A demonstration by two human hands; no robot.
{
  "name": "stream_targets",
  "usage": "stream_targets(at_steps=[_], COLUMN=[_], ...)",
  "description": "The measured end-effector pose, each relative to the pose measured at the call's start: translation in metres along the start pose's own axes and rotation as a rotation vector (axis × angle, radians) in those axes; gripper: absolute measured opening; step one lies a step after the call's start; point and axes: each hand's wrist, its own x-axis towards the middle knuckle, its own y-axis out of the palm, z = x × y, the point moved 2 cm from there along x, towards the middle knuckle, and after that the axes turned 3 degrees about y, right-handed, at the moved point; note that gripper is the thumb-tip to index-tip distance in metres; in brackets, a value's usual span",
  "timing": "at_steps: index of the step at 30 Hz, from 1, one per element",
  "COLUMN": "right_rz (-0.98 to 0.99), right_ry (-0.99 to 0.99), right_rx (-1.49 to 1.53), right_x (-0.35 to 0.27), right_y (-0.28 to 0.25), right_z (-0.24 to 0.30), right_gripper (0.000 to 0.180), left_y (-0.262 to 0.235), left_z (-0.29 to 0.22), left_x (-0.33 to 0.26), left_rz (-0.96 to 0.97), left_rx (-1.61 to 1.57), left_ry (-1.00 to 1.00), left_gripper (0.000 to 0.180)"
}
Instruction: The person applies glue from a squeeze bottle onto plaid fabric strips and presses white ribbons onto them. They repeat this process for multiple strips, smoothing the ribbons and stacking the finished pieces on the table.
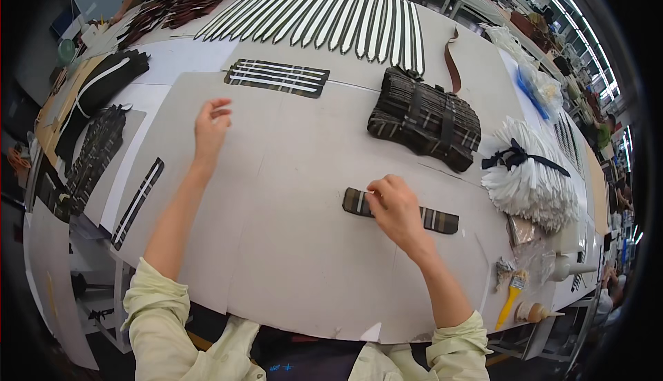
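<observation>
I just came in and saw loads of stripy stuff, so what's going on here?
A person is working at a big pale table with both hands. The right hand is at a dark plaid strip, covering its middle. The left hand is over the table, with nothing visible in it. Past it lies a plaid panel with white strips along it. To the right sit a strapped plaid bundle and a tied white bundle.

Left of the tied plaid bundle (pixel 392 108), bare counter (pixel 290 167) leaves passage up to the left grip (pixel 212 129). On its near side, the right grip (pixel 396 208) and a plaid strip (pixel 443 221) block; beyond it, pointed strips (pixel 331 18); right, a white bundle (pixel 530 187).
</observation>
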Motion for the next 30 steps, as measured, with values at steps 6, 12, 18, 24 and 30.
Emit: stream_targets(at_steps=[6, 12, 18, 24, 30], right_rz=[-0.084, -0.217, -0.786, -0.626, -0.385], right_ry=[-0.112, 0.217, 0.297, 0.091, 0.132], right_rx=[-0.326, 0.335, 1.305, 0.546, 0.479], right_x=[-0.026, -0.033, -0.134, -0.177, -0.172], right_y=[0.029, 0.009, -0.124, -0.175, -0.072], right_z=[-0.008, -0.029, -0.084, 0.023, 0.001], right_gripper=[0.009, 0.009, 0.010, 0.007, 0.014], left_y=[0.084, 0.125, 0.121, 0.156, 0.191], left_z=[-0.094, -0.098, -0.111, -0.223, -0.202], left_x=[-0.157, -0.213, -0.228, -0.280, -0.316], left_rz=[0.408, 0.520, 0.418, 0.697, 0.506], left_rx=[0.004, 0.300, 0.347, -0.325, -0.295], left_ry=[0.217, 0.552, 0.529, 0.136, -0.112], left_gripper=[0.033, 0.029, 0.026, 0.030, 0.021])
